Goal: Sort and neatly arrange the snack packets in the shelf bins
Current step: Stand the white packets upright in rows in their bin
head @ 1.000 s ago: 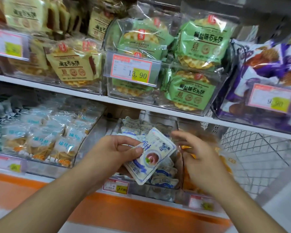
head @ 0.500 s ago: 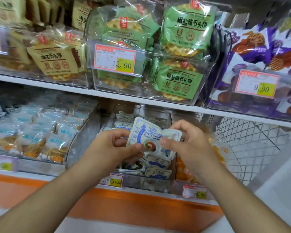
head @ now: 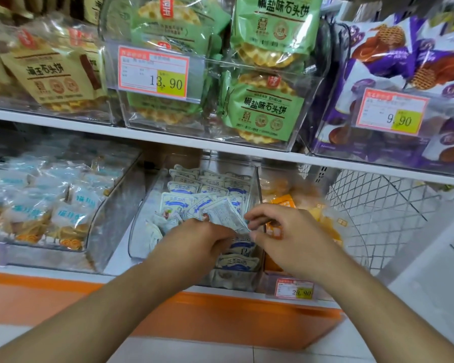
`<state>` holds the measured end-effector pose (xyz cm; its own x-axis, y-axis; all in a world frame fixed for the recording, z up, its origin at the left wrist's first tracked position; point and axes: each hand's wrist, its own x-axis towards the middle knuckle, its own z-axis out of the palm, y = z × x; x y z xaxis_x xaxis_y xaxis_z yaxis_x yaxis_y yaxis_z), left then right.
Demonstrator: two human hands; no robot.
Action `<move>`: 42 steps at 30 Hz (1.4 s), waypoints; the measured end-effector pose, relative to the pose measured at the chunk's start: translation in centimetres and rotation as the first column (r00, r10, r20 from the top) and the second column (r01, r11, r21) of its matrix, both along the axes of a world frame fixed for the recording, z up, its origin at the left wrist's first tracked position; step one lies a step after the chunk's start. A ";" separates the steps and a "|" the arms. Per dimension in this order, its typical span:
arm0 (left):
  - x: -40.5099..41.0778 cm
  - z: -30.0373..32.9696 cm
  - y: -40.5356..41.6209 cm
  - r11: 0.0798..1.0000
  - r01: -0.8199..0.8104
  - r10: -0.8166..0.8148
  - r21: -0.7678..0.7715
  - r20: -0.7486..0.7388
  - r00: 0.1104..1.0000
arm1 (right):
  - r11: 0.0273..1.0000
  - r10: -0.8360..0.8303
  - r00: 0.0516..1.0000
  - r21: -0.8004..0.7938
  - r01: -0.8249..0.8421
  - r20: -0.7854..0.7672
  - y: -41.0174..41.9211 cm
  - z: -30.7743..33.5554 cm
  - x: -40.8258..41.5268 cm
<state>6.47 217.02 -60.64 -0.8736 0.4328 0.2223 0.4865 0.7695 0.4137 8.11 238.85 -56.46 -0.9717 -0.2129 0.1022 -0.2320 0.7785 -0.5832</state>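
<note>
Lowered since half a second ago: packet [head: 227, 216] down from chest height onto the pile at the bin's [head: 138, 242] front edge. Right hand [head: 286, 237] fingers pinching its right corner, left hand [head: 194, 242] fingers curled, grip hidden. Probably light, crinkly, slippery film; best pinched at sealed edges.

Worked bare-handed: left hand [head: 194, 239] and right hand [head: 291, 239] ungloved, no rings seen on the fingers in view, no watch or band at either wrist, both forearms uncovered to the frame's bottom edge, no sleeve cuff seen anywhere.
</note>
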 end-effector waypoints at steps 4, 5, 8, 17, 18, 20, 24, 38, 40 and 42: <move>-0.1 -0.1 -0.5 1.000 0.014 -0.013 -0.026 0.025 1.000 | 0.974 0.099 0.995 0.204 -0.102 0.023 -1.1 0.0 -0.2; -0.2 0.0 -0.8 0.999 0.032 -0.031 -0.023 0.038 0.999 | 0.967 0.105 0.994 0.233 -0.104 0.006 -1.4 -0.3 -0.3; -0.2 0.1 -2.1 0.998 0.060 -0.061 0.012 0.074 0.995 | 0.944 0.121 0.992 0.311 -0.106 -0.030 -1.8 -1.2 -0.7; -2.0 0.9 -10.1 0.983 -0.181 0.181 0.012 -0.014 0.983 | 0.785 0.229 0.973 0.595 -0.174 -0.017 -2.4 -2.1 -0.1; -2.2 0.7 -10.6 0.975 -0.218 0.218 0.032 0.015 0.976 | 0.764 0.222 0.975 0.619 -0.182 0.012 -2.5 -2.4 -0.2; -2.3 0.2 -11.3 0.961 -0.271 0.263 0.057 0.114 0.958 | 0.732 0.200 0.977 0.652 -0.197 0.070 -2.7 -2.8 -0.4; -2.3 -1.6 -12.5 0.961 -0.269 0.236 0.065 0.316 0.919 | 0.775 0.186 0.982 0.620 -0.124 -0.036 -4.0 -1.4 -0.7; -2.1 -1.6 -13.5 0.946 -0.182 0.052 0.268 0.430 0.901 | 0.942 0.193 0.952 0.226 -0.247 0.239 -15.4 -4.3 -16.6; -2.1 -1.6 -13.6 0.953 -0.168 0.045 0.254 0.427 0.903 | 0.954 0.198 0.948 0.175 -0.245 0.250 -15.5 -4.9 -17.3; -2.2 -1.8 -13.5 0.961 -0.168 0.058 0.221 0.432 0.900 | 0.969 0.164 0.948 0.133 -0.206 0.273 -15.7 -4.8 -17.6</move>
<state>4.23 203.48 -62.45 -0.9484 0.3048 -0.0875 0.1420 0.6550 0.7421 -9.51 223.11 -61.31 -0.9020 -0.3846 -0.1961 -0.2390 0.8231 -0.5151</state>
